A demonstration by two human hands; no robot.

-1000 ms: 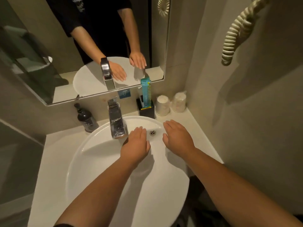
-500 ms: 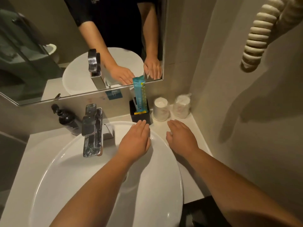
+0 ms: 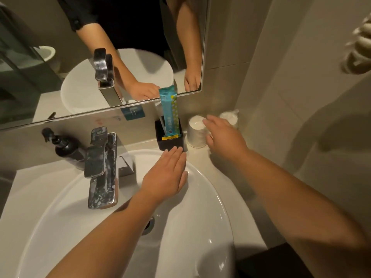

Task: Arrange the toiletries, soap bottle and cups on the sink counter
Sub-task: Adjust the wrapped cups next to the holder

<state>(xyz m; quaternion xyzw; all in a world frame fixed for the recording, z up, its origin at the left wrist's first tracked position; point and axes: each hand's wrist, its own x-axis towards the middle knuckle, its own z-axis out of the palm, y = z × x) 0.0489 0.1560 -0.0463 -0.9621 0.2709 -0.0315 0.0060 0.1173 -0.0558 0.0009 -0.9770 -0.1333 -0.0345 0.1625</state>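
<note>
A black square holder (image 3: 170, 139) stands behind the basin with a teal toiletry packet (image 3: 169, 113) upright in it. To its right sits an upturned white cup (image 3: 195, 134), and a second wrapped cup (image 3: 230, 117) stands in the corner, partly hidden. A black pump soap bottle (image 3: 67, 149) stands left of the tap. My left hand (image 3: 165, 177) lies flat over the basin's back rim, fingertips just short of the holder. My right hand (image 3: 224, 137) hovers open at the near cup, fingers spread around its right side; whether it touches the cup I cannot tell.
A chrome tap (image 3: 101, 167) rises over the white basin (image 3: 202, 227). The pale counter (image 3: 236, 187) ends at a tiled wall on the right. A mirror (image 3: 60, 57) hangs above. A coiled cord (image 3: 359, 55) dangles at the upper right.
My right hand has reached forward from the counter by the basin up to the near cup. My left hand has edged toward the holder. The view has shifted closer and to the right.
</note>
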